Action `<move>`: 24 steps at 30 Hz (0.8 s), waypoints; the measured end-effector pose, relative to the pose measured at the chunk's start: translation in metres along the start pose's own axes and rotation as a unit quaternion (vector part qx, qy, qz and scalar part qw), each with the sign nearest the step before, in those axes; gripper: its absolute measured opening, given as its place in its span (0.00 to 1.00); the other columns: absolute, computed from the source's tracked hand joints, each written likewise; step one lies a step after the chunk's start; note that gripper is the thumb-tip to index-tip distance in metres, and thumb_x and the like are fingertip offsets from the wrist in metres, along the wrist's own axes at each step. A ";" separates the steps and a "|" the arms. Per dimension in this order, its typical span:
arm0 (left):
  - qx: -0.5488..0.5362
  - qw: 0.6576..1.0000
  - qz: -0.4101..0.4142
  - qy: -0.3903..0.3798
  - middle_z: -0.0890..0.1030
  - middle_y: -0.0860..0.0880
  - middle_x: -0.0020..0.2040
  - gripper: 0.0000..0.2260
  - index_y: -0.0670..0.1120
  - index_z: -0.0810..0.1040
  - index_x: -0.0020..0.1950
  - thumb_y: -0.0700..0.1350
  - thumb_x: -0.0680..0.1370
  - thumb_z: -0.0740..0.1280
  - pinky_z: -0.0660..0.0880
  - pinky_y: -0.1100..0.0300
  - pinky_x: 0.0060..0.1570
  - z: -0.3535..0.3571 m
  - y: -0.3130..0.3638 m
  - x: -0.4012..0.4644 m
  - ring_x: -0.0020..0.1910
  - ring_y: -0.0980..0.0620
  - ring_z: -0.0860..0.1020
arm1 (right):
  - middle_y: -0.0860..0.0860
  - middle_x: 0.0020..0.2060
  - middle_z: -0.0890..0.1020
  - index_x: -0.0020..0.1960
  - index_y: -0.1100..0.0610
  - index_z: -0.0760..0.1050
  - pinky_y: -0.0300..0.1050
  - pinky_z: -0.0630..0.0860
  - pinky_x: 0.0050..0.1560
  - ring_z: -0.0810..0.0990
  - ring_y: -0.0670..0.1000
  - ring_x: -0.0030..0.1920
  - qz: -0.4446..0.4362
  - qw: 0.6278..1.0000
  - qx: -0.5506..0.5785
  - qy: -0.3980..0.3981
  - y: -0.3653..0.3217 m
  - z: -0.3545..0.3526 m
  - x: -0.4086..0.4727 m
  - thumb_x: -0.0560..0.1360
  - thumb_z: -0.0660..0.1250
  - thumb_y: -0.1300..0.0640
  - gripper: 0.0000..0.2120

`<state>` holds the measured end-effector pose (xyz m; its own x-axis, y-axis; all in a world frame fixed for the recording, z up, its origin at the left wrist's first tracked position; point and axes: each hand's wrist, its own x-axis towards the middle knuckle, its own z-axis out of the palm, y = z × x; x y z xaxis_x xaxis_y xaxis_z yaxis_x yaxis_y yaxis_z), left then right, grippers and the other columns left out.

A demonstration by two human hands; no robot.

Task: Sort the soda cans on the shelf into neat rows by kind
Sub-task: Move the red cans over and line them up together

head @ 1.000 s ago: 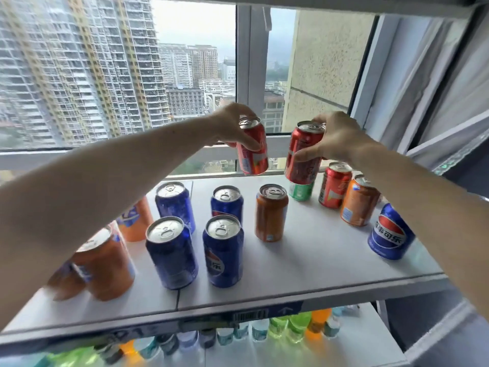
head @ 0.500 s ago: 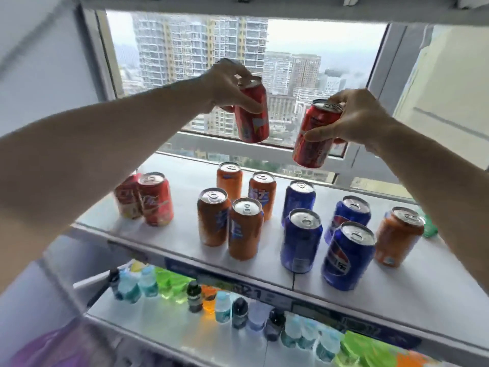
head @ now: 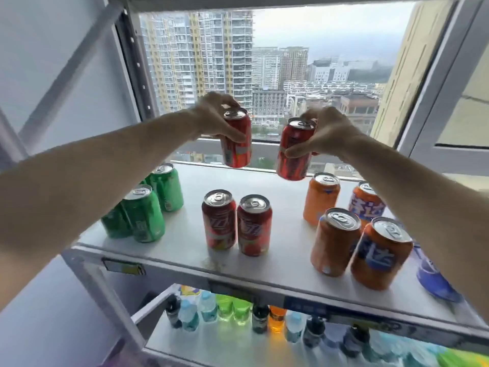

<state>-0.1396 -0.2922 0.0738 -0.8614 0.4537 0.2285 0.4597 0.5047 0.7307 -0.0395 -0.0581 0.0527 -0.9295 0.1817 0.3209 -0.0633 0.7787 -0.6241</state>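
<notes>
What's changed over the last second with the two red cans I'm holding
The left hand and right hand carried their red cans leftward along the shelf, from above the blue cans to above the two standing red cans. Both grips stayed closed; nothing was set down.

lower shelf: bottles (head: 242, 315) in a row | window (head: 304, 75): high-rise towers (head: 198, 56)

Two held cans (head: 236, 144) above shelf (head: 285, 266)
</notes>
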 end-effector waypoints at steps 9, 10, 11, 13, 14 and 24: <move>0.006 0.995 -0.028 -0.097 0.76 0.45 0.61 0.32 0.46 0.76 0.63 0.36 0.61 0.80 0.74 0.55 0.55 0.025 -0.082 0.011 0.59 0.46 0.75 | 0.56 0.56 0.81 0.65 0.60 0.73 0.50 0.75 0.63 0.79 0.55 0.57 0.044 0.997 -0.014 -0.060 0.008 0.096 0.006 0.56 0.84 0.61 0.39; 0.011 0.994 -0.030 -0.102 0.77 0.45 0.61 0.32 0.46 0.76 0.63 0.36 0.60 0.80 0.75 0.56 0.53 0.028 -0.088 0.011 0.58 0.46 0.75 | 0.55 0.56 0.81 0.65 0.60 0.74 0.50 0.75 0.62 0.79 0.55 0.57 0.041 0.997 -0.019 -0.061 0.009 0.101 0.006 0.56 0.84 0.61 0.39; 0.012 0.994 -0.033 -0.105 0.78 0.45 0.60 0.32 0.47 0.77 0.62 0.37 0.60 0.81 0.75 0.57 0.52 0.031 -0.092 0.011 0.57 0.46 0.76 | 0.54 0.56 0.82 0.64 0.59 0.74 0.49 0.75 0.62 0.79 0.54 0.57 0.039 0.997 -0.028 -0.060 0.010 0.106 0.005 0.56 0.84 0.61 0.39; 0.014 0.993 -0.033 -0.112 0.78 0.45 0.58 0.33 0.47 0.77 0.62 0.37 0.59 0.81 0.77 0.57 0.50 0.035 -0.100 0.011 0.56 0.46 0.77 | 0.54 0.56 0.82 0.64 0.58 0.75 0.46 0.75 0.60 0.79 0.53 0.56 0.042 0.996 -0.041 -0.061 0.010 0.114 0.003 0.56 0.84 0.60 0.38; 0.018 0.993 -0.031 -0.115 0.78 0.45 0.58 0.33 0.48 0.77 0.62 0.37 0.59 0.81 0.78 0.56 0.50 0.037 -0.103 0.010 0.56 0.46 0.77 | 0.54 0.55 0.82 0.64 0.58 0.75 0.45 0.75 0.60 0.79 0.53 0.55 0.044 0.996 -0.044 -0.063 0.010 0.116 0.003 0.56 0.84 0.60 0.38; 0.025 0.993 -0.016 -0.116 0.78 0.48 0.58 0.33 0.50 0.77 0.61 0.42 0.58 0.82 0.76 0.53 0.56 0.042 -0.120 0.007 0.57 0.47 0.76 | 0.54 0.55 0.82 0.65 0.58 0.73 0.45 0.76 0.58 0.80 0.53 0.55 0.071 0.995 -0.038 -0.066 0.012 0.125 0.000 0.56 0.84 0.58 0.41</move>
<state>-0.1917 -0.3189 -0.0389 -0.8056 0.5906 0.0475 0.4484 0.5553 0.7004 -0.0860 -0.1235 -0.0441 -0.9673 0.2155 0.1341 0.0942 0.7953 -0.5988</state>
